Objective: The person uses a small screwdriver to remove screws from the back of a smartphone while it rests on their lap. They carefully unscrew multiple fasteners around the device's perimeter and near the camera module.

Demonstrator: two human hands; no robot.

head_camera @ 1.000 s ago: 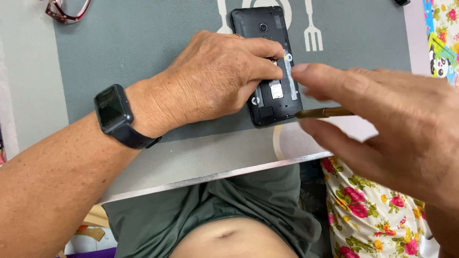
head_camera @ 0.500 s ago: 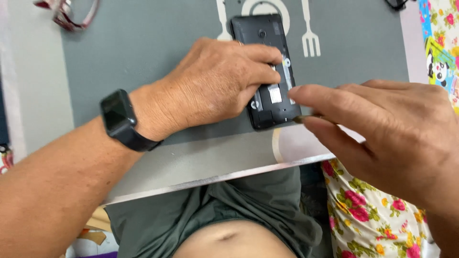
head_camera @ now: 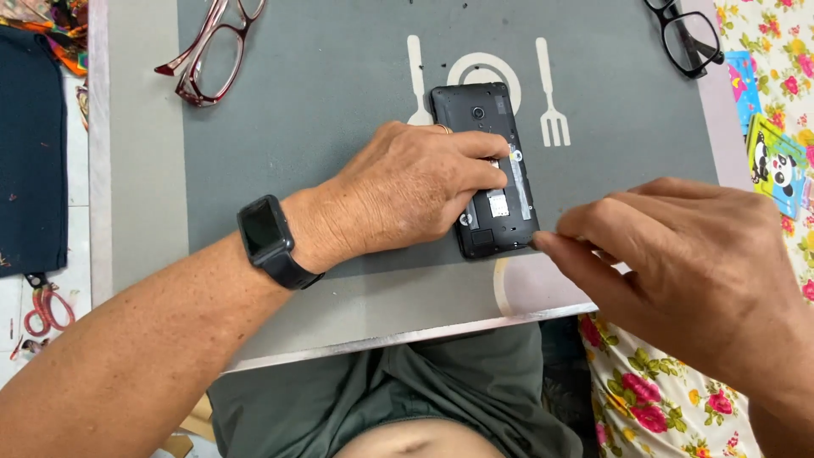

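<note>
Black phone [head_camera: 494,208], back cover off, internals exposed: camera lens near top end, silver strip along right side, small white card slot in lower half. Lies flat, face down, long axis running away from near edge of grey mat [head_camera: 339,102], slightly tilted. Sits about mid-mat, top end overlapping white plate-and-cutlery print, bottom end close to mat's near edge. Left side and middle hidden under left hand [head_camera: 407,191]; right hand [head_camera: 678,254] fingertips touching bottom right corner.
</note>
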